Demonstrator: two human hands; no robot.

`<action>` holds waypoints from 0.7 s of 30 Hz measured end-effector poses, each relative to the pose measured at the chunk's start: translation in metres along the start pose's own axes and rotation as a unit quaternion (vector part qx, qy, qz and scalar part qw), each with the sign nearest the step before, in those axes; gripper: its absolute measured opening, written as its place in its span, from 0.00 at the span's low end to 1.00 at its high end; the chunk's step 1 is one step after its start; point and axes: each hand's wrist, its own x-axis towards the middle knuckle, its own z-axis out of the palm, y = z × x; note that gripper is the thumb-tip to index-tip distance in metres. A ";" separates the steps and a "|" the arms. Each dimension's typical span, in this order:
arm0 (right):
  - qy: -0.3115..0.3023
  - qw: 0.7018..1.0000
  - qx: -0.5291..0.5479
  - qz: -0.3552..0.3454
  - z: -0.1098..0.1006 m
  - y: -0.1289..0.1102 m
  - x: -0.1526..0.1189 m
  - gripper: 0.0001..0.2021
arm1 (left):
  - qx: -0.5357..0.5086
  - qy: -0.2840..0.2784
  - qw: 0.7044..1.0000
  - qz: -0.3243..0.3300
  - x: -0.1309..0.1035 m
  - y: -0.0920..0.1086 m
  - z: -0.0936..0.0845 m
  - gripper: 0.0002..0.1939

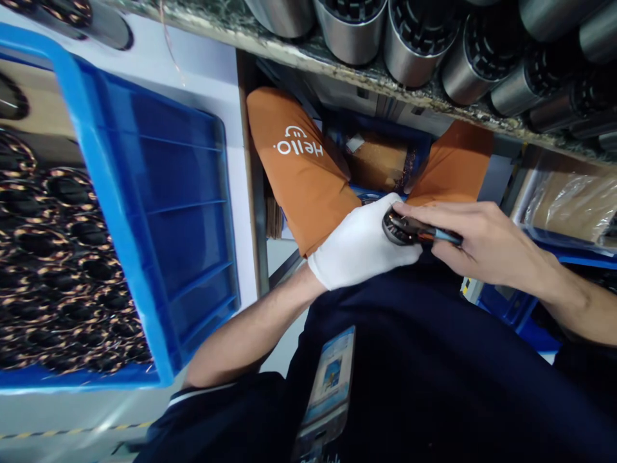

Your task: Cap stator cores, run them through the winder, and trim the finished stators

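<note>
My left hand (366, 247), in a white glove, is wrapped round a dark ring-shaped part with copper windings (394, 233), held low over my lap. My bare right hand (477, 238) grips a small tool with blue-grey handles (446, 236), which looks like pliers or cutters. The dark jaws of the tool meet the part's open end. My fingers and the glove hide most of the part's body and some of the tool's handles.
At the left, a blue crate (166, 347) holds several copper-wound parts. Several metal cylinders (351, 32) line the worktop edge (308, 51) above my lap. A blue bin with cardboard (380, 157) sits between my knees. Plastic-wrapped material (569, 199) lies at the right.
</note>
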 end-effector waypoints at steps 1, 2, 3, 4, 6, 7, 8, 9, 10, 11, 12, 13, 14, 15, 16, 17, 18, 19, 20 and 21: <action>0.001 1.000 0.027 0.008 0.003 0.005 0.004 0.28 | -0.074 -0.024 0.996 -0.033 0.004 -0.004 0.000 0.14; 0.010 0.999 0.048 0.010 0.008 0.009 0.008 0.28 | -0.144 -0.049 0.986 -0.066 0.006 -0.008 0.001 0.13; 0.027 0.997 0.068 0.006 0.013 0.012 0.011 0.31 | -0.205 -0.071 0.971 -0.098 0.007 -0.012 0.002 0.11; 0.051 0.995 0.090 -0.001 0.018 0.013 0.014 0.36 | -0.251 -0.089 0.956 -0.122 0.007 -0.015 0.003 0.09; 0.097 0.985 0.141 -0.011 0.028 0.012 0.018 0.39 | -0.299 -0.113 0.938 -0.134 0.004 -0.021 0.005 0.12; 0.110 0.980 0.167 -0.004 0.032 0.011 0.019 0.36 | -0.298 -0.114 0.941 -0.115 0.000 -0.024 0.005 0.15; 0.111 0.974 0.199 0.011 0.034 0.010 0.020 0.33 | -0.275 -0.101 0.953 -0.076 -0.004 -0.027 0.004 0.19; 0.101 0.966 0.237 0.033 0.035 0.010 0.021 0.30 | -0.226 -0.071 0.971 -0.019 -0.008 -0.030 0.002 0.25; 0.084 0.954 0.281 0.059 0.035 0.011 0.021 0.28 | -0.151 -0.028 0.987 0.046 -0.013 -0.032 -0.001 0.32; 0.062 0.938 0.330 0.082 0.035 0.012 0.021 0.26 | -0.054 0.018 0.992 0.112 -0.016 -0.033 -0.006 0.40; 0.039 0.919 0.381 0.099 0.034 0.014 0.021 0.25 | 0.053 0.058 0.982 0.172 -0.020 -0.034 -0.012 0.46; 0.015 0.897 0.427 0.109 0.034 0.015 0.022 0.25 | 0.157 0.084 0.959 0.219 -0.023 -0.033 -0.017 0.48; -0.007 0.878 0.465 0.114 0.034 0.016 0.022 0.26 | 0.244 0.093 0.932 0.252 -0.025 -0.031 -0.023 0.45; -0.025 0.864 0.490 0.116 0.036 0.016 0.024 0.26 | 0.308 0.089 0.906 0.276 -0.027 -0.028 -0.027 0.40; -0.036 0.857 0.502 0.115 0.037 0.015 0.025 0.26 | 0.350 0.078 0.886 0.293 -0.029 -0.024 -0.030 0.35; -0.040 0.857 0.501 0.115 0.039 0.014 0.027 0.26 | 0.375 0.072 0.874 0.302 -0.031 -0.020 -0.032 0.31; -0.033 0.861 0.494 0.116 0.042 0.012 0.029 0.26 | 0.387 0.073 0.869 0.300 -0.032 -0.015 -0.033 0.29; -0.017 0.868 0.482 0.117 0.043 0.011 0.031 0.26 | 0.389 0.080 0.870 0.294 -0.033 -0.010 -0.034 0.27; 0.008 0.879 0.462 0.119 0.044 0.010 0.033 0.26 | 0.383 0.091 0.873 0.288 -0.034 -0.006 -0.036 0.25; 0.041 0.896 0.424 0.124 0.045 0.011 0.034 0.26 | 0.373 0.107 0.876 0.285 -0.036 -0.002 -0.039 0.24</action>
